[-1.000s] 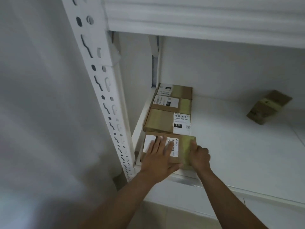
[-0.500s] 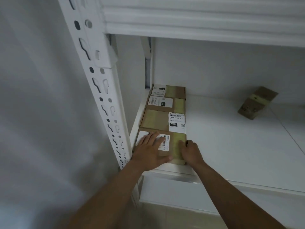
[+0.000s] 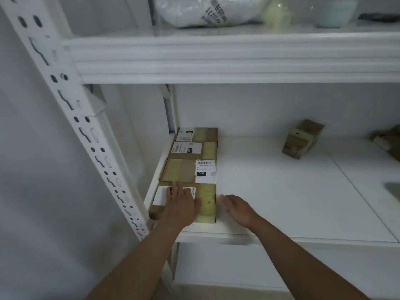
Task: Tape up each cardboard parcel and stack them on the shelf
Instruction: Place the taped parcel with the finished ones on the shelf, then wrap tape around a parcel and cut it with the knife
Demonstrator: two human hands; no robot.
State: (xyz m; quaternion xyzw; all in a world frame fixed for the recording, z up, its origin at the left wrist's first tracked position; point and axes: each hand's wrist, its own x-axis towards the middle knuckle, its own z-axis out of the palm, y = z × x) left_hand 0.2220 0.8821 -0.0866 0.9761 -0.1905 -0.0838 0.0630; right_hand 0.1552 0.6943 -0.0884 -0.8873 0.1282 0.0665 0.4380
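Observation:
Several taped cardboard parcels lie in a row along the left end of the white shelf [image 3: 281, 191]. The nearest parcel [image 3: 207, 204], with a white label and a yellowish tape band, sits at the shelf's front edge. My left hand [image 3: 181, 205] rests flat on its top, fingers straight over the label. Just right of that parcel, my right hand [image 3: 239, 207] hovers over the bare shelf board, fingers relaxed and holding nothing. Behind it lie a parcel with a "060" label [image 3: 186, 171] and two more parcels [image 3: 194, 146] towards the back wall.
A tilted taped parcel [image 3: 302, 138] leans near the back wall on the right; another brown item [image 3: 388, 140] shows at the far right edge. The perforated white upright [image 3: 86, 131] stands at left. The upper shelf [image 3: 216, 59] carries a white bag [image 3: 207, 9] and bowls.
My right hand has let go of the nearest parcel's right end and moved off to the right. My left hand stays flat on top. The camera has tilted up, showing the upper shelf.

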